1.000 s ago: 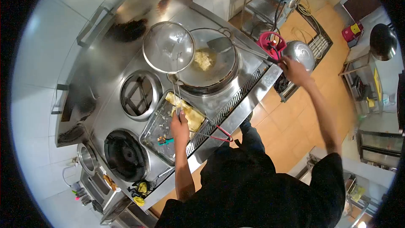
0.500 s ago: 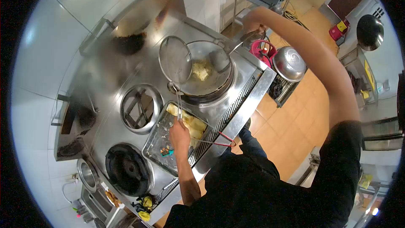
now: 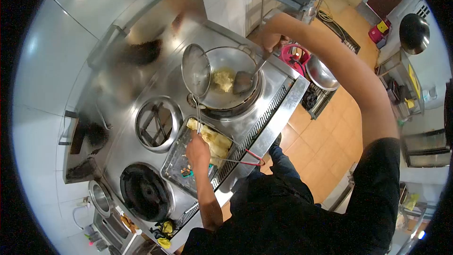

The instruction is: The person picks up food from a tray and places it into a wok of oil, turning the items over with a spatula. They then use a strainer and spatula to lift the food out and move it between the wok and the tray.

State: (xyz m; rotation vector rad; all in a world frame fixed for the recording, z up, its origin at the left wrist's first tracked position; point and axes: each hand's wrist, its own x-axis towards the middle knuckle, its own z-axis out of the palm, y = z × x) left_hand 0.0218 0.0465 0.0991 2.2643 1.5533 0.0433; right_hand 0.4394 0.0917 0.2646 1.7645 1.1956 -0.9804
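My left hand (image 3: 197, 153) grips the handle of a round mesh strainer (image 3: 196, 70), whose tilted hoop overlaps the left side of a wok (image 3: 219, 56). Pale yellow food (image 3: 223, 80) lies in the wok's bottom. My right hand (image 3: 273, 40) is closed around the handle of a wok spatula (image 3: 243, 81), its blade down inside the wok beside the food. Under my left hand stands a rectangular metal tray (image 3: 167, 160) with pale yellow pieces (image 3: 214, 140) and a small teal item (image 3: 188, 172) in it. A red-handled tool (image 3: 252, 163) rests across the tray's edge.
An uncovered burner ring (image 3: 177, 108) and a black burner (image 3: 141, 191) are set in the steel stove top (image 3: 115, 146). A shiny metal bowl (image 3: 321, 75) and a pink container (image 3: 302, 61) stand right of the stove. Yellow and black cloths (image 3: 164, 242) lie at the near corner.
The spatula's blade has come down toward the food in the wok, and my right hand has moved slightly left and down. The strainer's hoop has shifted a little and looks narrower.
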